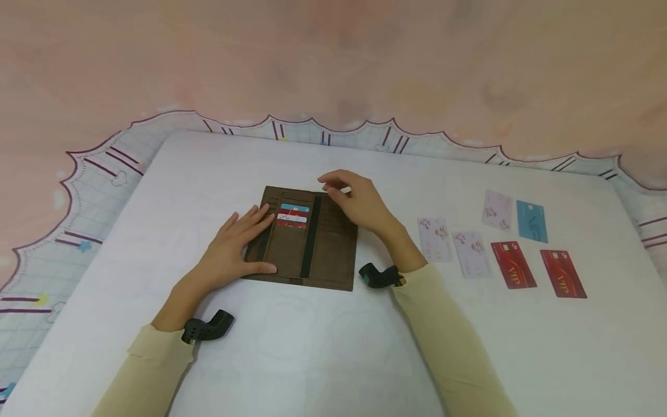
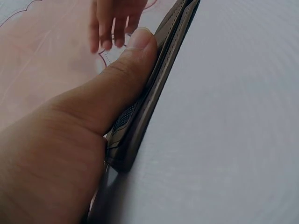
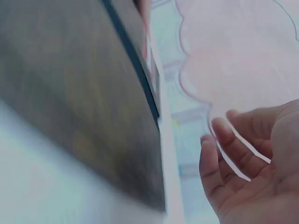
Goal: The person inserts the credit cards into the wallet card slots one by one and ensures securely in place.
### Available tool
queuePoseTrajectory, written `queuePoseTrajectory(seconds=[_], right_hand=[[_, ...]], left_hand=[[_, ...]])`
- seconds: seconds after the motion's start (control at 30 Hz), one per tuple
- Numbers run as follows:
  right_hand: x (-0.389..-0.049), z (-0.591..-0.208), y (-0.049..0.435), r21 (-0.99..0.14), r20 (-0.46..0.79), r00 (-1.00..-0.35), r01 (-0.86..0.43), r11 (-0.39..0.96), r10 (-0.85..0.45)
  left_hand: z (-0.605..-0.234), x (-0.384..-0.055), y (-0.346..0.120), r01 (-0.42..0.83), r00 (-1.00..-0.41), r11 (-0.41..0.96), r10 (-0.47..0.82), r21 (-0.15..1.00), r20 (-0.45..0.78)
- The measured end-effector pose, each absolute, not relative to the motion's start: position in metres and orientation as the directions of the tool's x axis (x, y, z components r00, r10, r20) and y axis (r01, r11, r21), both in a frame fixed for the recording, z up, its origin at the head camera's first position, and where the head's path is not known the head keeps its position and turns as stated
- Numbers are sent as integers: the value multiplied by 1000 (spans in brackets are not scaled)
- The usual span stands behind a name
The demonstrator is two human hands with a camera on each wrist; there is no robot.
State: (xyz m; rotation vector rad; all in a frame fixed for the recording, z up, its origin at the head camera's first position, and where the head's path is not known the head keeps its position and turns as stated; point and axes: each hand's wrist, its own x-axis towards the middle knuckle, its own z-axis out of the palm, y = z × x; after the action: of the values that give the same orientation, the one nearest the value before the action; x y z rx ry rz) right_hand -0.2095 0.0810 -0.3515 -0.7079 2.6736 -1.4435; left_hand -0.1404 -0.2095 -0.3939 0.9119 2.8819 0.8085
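A brown wallet (image 1: 332, 263) lies unfolded on the white table, a dark strip running down its middle. Several cards (image 1: 293, 215) in blue, red and white peek out of slots in its left half. My left hand (image 1: 229, 249) rests on the wallet's left side with its fingers spread; in the left wrist view the thumb (image 2: 124, 70) lies along the wallet's edge. Over the wallet's upper right part is my right hand (image 1: 359, 200), its fingers loosely bent. Nothing shows between those fingers (image 3: 210, 163) in the right wrist view, where they stand apart from the wallet (image 3: 84, 93).
To the right lie two red VIP cards (image 1: 513, 265), a blue card (image 1: 532, 221) and three pale cards (image 1: 433, 240) with a purple pattern. A scalloped patterned cloth border (image 1: 333, 134) runs along the table's far edge. Black wrist devices (image 1: 208, 327) sit on both wrists.
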Motion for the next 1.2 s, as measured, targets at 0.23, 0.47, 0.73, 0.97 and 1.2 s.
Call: queuePoseTrajectory(seconds=[0.23, 0.47, 0.73, 0.97, 1.2], right_hand=[[-198, -337, 143, -805, 164, -929, -320, 500, -331], [-179, -338, 204, -778, 111, -957, -251, 576, -268], [-156, -347, 253, -793, 91, -962, -226, 566, -256], [-146, -361, 275, -835, -2, -975, -120, 536, -221], [-142, -377, 285, -886, -11, -971, -101, 452, -238]], left_hand=[[-396, -140, -210, 528, -834, 702, 535, 478, 136], [-397, -140, -209, 522, -836, 705, 534, 480, 125], [-395, -141, -208, 525, -834, 702, 536, 481, 129], [-397, -141, -206, 521, -836, 702, 535, 486, 123], [-396, -141, -209, 531, -832, 706, 540, 469, 127]])
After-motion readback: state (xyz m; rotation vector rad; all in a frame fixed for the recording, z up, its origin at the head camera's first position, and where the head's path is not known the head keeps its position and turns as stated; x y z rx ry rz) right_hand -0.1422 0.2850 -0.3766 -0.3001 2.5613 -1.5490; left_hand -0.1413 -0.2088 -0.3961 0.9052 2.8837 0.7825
